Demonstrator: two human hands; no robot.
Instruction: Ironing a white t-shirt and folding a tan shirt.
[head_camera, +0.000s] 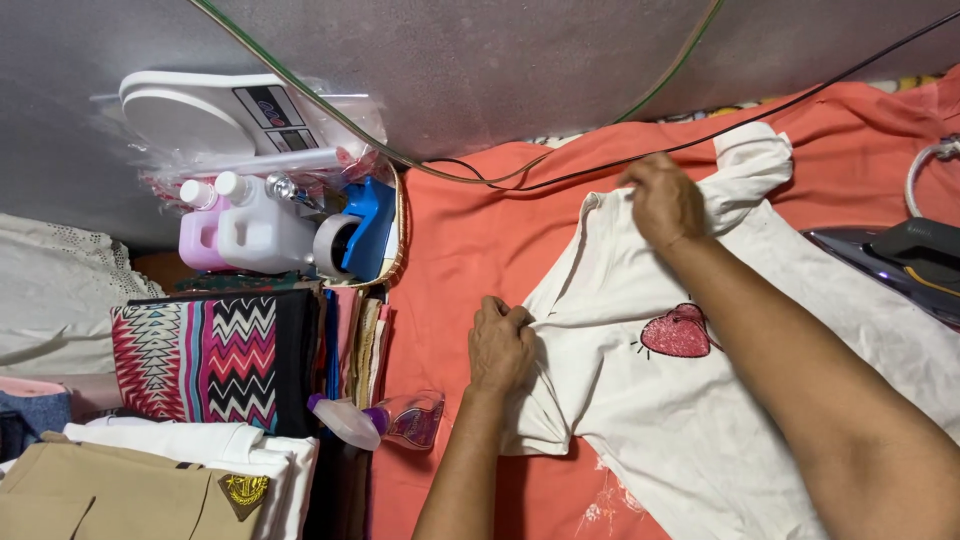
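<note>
A white t-shirt (650, 400) with a pink heart patch (678, 333) lies spread on a coral-orange cloth (450, 240). My left hand (500, 345) pinches the shirt's fabric at the near sleeve and shoulder. My right hand (662, 200) grips the shirt near the collar and the far sleeve, which is bunched up beside it. Both forearms reach in from the bottom right.
An electric iron (905, 262) rests at the right edge, its cord (560, 175) running across the back. A small spray bottle (385, 420) lies by my left arm. Folded clothes (200, 360), white and pink bottles (245, 230), a tape dispenser (350, 240) and a kitchen scale (220, 110) crowd the left.
</note>
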